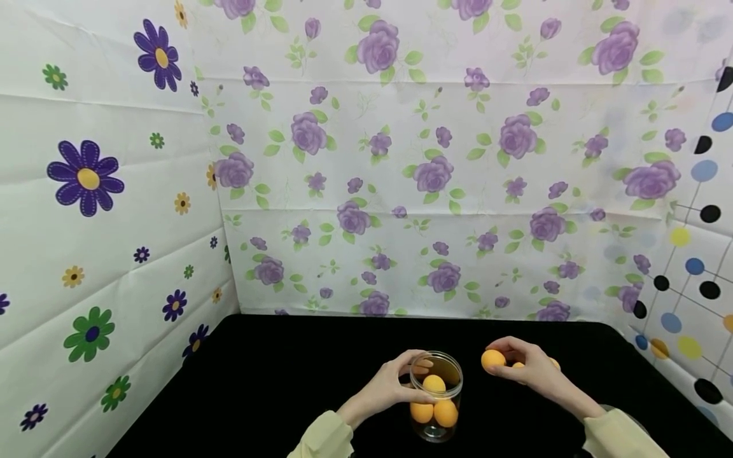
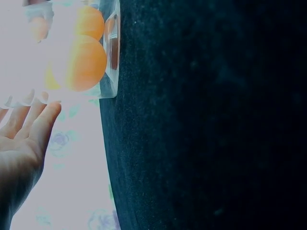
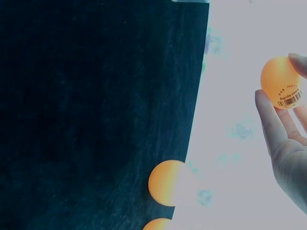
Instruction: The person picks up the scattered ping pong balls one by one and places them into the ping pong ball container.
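Observation:
A clear jar (image 1: 435, 436) stands upright and uncovered on the black table, with three orange table tennis balls (image 1: 445, 413) visible inside. My left hand (image 1: 385, 389) grips the jar near its rim, thumb on the near side and fingers round the far side. In the left wrist view, the balls (image 2: 86, 62) show through the jar's wall, washed out by glare. To the right of the jar, my right hand (image 1: 531, 367) pinches another orange table tennis ball (image 1: 493, 360) above the table. Printed lettering and a barcode show on that held ball (image 3: 280, 82) in the right wrist view.
More orange balls (image 1: 554, 363) lie on the table, partly hidden behind the right hand; the right wrist view shows two loose balls (image 3: 165, 184). A clear curved rim (image 1: 630, 420) peeks out by the right sleeve. Patterned cloth (image 1: 355, 159) encloses the black table (image 1: 275, 369).

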{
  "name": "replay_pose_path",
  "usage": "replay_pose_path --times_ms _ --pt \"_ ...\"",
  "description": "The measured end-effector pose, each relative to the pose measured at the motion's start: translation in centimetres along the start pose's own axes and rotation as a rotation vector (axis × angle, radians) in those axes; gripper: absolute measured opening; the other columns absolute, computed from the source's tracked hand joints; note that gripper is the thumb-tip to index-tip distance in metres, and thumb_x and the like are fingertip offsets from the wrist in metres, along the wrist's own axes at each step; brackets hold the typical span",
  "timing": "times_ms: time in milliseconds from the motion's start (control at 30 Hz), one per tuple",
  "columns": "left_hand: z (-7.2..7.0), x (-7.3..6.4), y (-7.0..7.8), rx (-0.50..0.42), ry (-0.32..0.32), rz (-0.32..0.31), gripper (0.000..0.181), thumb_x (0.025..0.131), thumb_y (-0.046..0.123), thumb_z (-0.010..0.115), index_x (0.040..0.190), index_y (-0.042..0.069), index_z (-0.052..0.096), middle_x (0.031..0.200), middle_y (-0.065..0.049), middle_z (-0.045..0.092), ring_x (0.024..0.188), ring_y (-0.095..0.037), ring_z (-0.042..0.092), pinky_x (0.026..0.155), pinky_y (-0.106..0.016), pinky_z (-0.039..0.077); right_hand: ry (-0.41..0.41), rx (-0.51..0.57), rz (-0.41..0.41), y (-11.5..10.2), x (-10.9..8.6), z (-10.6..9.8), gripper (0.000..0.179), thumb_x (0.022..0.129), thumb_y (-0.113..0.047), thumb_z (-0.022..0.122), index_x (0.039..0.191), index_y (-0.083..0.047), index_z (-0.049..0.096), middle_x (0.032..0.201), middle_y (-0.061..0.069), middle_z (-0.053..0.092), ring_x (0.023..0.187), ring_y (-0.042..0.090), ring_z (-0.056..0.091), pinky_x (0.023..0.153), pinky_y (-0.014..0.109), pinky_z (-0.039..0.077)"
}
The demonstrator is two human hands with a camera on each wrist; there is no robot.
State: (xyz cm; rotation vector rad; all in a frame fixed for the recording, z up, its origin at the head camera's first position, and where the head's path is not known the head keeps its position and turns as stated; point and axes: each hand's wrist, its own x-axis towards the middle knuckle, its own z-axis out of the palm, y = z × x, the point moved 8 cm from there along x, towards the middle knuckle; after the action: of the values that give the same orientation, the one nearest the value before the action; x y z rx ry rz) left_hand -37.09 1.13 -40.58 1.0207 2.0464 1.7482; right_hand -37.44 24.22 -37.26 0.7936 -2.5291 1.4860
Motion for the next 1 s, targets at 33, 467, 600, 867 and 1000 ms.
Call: replay_pose_path --times_ms 33,467,600,867,1000 --pt "0.0 0.0 0.0 0.001 -0.001 0.001 0.059 0.080 0.026 0.071 0.132 0.021 0.044 0.123 -0.006 0.051 0.114 -0.019 0.045 0.084 -0.030 0.043 -0.004 0.014 -0.004 -0.1 0.1 0.1 0.034 0.084 -0.014 0.066 0.114 -0.001 0.055 0.098 0.014 0.060 0.075 0.025 0.058 0.048 0.030 0.045" --pt "0.0 -0.1 0.1 0.026 0.017 -0.009 0.060 0.080 0.026 0.071 0.132 0.022 0.044 0.123 -0.003 0.051 0.114 -0.019 0.045 0.084 -0.030 0.043 0.012 0.106 -0.066 -1.8 1.2 0.8 0.037 0.083 -0.009 0.066 0.114 0.007 0.053 0.101 0.019 0.057 0.084 0.023 0.059 0.068 0.032 0.050" --pt "0.0 -0.1 0.1 0.025 0.020 -0.011 0.060 0.079 0.026 0.072 0.132 0.022 0.044 0.123 -0.002 0.051 0.113 -0.019 0.046 0.083 -0.030 0.044 0.011 0.082 -0.102 -2.8 1.4 1.3 0.036 0.084 -0.009 0.066 0.114 0.006 0.054 0.099 0.016 0.059 0.084 0.023 0.059 0.068 0.032 0.049" --pt "0.0 -0.1 0.1 0.034 0.022 0.003 0.060 0.079 0.027 0.072 0.132 0.021 0.045 0.122 -0.003 0.052 0.111 -0.016 0.048 0.083 -0.030 0.044 0.011 0.046 -0.077 -4.3 1.7 1.9 0.035 0.084 -0.015 0.067 0.114 0.000 0.055 0.099 0.011 0.060 0.087 0.024 0.059 0.072 0.032 0.048" --pt "0.0 0.0 0.2 0.032 0.016 0.013 0.061 0.079 0.027 0.072 0.132 0.020 0.044 0.122 -0.004 0.052 0.111 -0.016 0.048 0.082 -0.029 0.044 0.010 0.045 -0.065 -4.6 1.8 2.0 0.036 0.084 -0.016 0.066 0.114 0.001 0.055 0.100 0.011 0.060 0.088 0.024 0.059 0.073 0.032 0.048"
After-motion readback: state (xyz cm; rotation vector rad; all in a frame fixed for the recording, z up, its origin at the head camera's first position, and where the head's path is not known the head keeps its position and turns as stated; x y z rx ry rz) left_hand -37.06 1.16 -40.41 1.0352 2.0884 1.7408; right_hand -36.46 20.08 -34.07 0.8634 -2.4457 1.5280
